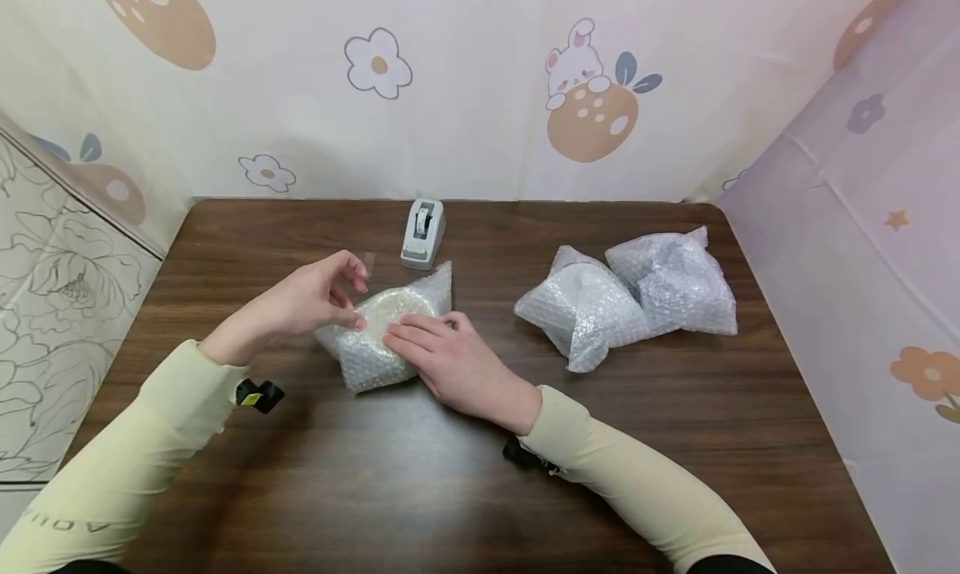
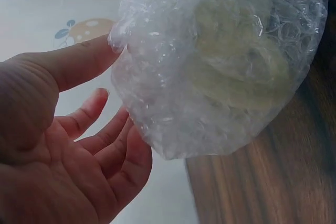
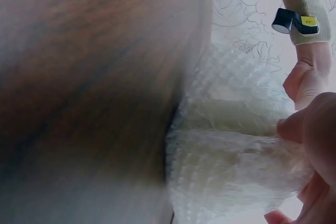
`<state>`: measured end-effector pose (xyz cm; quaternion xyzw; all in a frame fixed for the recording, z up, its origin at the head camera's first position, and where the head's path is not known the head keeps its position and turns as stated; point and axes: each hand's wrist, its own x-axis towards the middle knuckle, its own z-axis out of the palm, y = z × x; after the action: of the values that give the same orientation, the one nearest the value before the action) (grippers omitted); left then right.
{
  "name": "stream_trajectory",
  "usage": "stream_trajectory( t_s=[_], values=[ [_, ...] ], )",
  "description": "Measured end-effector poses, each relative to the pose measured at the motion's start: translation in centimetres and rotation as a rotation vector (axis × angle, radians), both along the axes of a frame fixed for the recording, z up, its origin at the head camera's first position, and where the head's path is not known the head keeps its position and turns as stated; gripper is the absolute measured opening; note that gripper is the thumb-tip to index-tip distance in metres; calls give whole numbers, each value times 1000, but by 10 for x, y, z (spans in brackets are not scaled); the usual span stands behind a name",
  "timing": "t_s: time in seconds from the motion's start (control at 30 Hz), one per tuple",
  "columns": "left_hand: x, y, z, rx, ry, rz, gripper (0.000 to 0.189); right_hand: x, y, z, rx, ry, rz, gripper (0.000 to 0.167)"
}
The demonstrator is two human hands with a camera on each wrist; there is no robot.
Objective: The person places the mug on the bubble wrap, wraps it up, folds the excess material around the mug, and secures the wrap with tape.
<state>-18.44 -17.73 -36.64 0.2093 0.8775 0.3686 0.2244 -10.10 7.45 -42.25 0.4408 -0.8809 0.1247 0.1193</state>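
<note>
A bubble-wrapped bundle (image 1: 382, 374) lies on the table, with a pale yellowish round object showing through the wrap in the left wrist view. On its top, my right hand (image 1: 465, 361) presses with fairly straight fingers; in the right wrist view the thumb (image 3: 294, 129) rests on the folded wrap. My left hand (image 1: 307, 295) is at the bundle's left, its thumb (image 2: 86, 61) touching the wrap. The other fingers are loosely bent and apart from the thumb. A small piece of clear tape (image 1: 369, 263) appears to cling to a left fingertip.
Just behind the bundle stands a white tape dispenser (image 1: 423, 234). Two more bubble-wrapped bundles (image 1: 585, 299) (image 1: 678, 282) lie side by side at the right of the brown wooden table (image 1: 450, 491). A patterned curtain (image 1: 480, 99) hangs along the table's back edge.
</note>
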Motion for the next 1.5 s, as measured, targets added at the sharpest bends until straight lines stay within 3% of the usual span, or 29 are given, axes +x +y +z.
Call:
stream_trajectory(
  t_s=[0.17,0.3,0.37,0.57,0.7,0.87,1.03,1.2,1.3,1.4,1.5],
  values=[
    [5,-2,8,-24,115,-50,47,0,-2,2,31,5,-15,40],
    [11,-5,15,22,282,-86,21,-1,-3,2,34,1,-19,39],
    [15,-4,19,50,324,-116,11,-1,-3,1,31,-1,-21,39],
    [23,6,22,25,231,-252,8,1,-1,0,16,-9,-30,40],
    [22,10,17,-34,189,-297,9,1,-1,0,14,-19,-32,41],
    [21,19,13,-147,176,-258,15,0,-1,-1,8,-5,-29,40],
    [20,27,17,-270,190,-226,22,0,-2,-1,0,-1,-26,42],
    [18,23,25,-200,211,-181,1,-1,-3,-1,2,-3,-22,40],
    [19,18,31,-143,198,-136,4,-1,-3,-1,7,-6,-21,39],
    [19,16,35,-144,166,-162,7,0,-2,-1,13,-18,-30,39],
    [18,16,31,-163,127,-206,11,0,-2,-1,12,-24,-35,40]
  ],
)
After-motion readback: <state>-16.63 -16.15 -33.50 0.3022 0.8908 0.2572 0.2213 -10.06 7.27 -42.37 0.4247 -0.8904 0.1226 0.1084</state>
